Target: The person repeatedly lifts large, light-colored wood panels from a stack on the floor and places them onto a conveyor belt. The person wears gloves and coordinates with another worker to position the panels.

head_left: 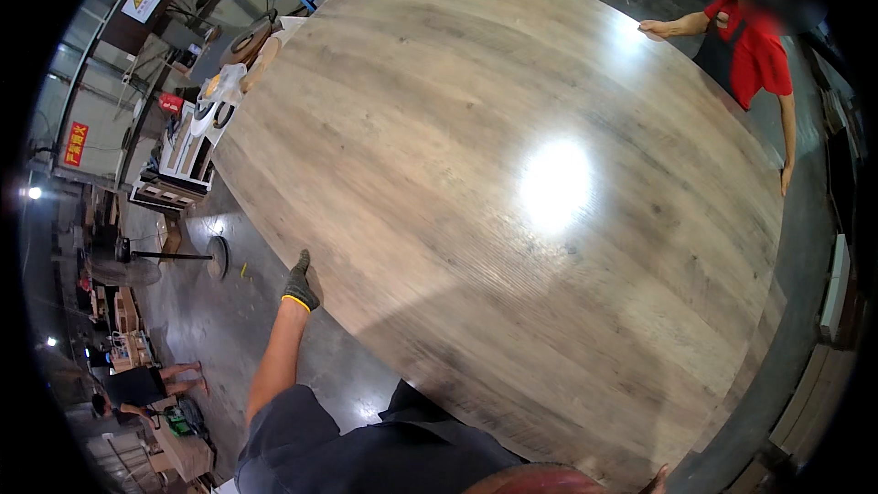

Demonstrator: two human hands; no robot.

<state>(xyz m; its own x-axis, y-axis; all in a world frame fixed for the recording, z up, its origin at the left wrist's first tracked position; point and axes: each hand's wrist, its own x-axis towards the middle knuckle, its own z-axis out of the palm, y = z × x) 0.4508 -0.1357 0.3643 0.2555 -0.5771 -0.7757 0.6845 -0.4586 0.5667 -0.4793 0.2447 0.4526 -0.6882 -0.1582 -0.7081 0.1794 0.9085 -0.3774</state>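
A very large board (430, 183) with a brown wood-grain face lies flat before me and fills most of the head view. My left hand (300, 284), in a dark glove with a yellow cuff, grips its left edge, one finger or the thumb resting on the face and the others hidden beside or under the edge. Of my right hand (658, 481) only a bit shows at the bottom, by the near edge of the board; its grip cannot be made out. At the far right a co-worker in a red shirt (773, 59) has both hands at the board's edge.
A floor-standing fan (218, 256) stands on the concrete floor to the left. Beyond it a person in dark clothes (137, 386) bends near a green machine (183, 419). A cluttered cabinet (187, 151) adjoins the board's far left. Stacked panels (814, 393) line the right side.
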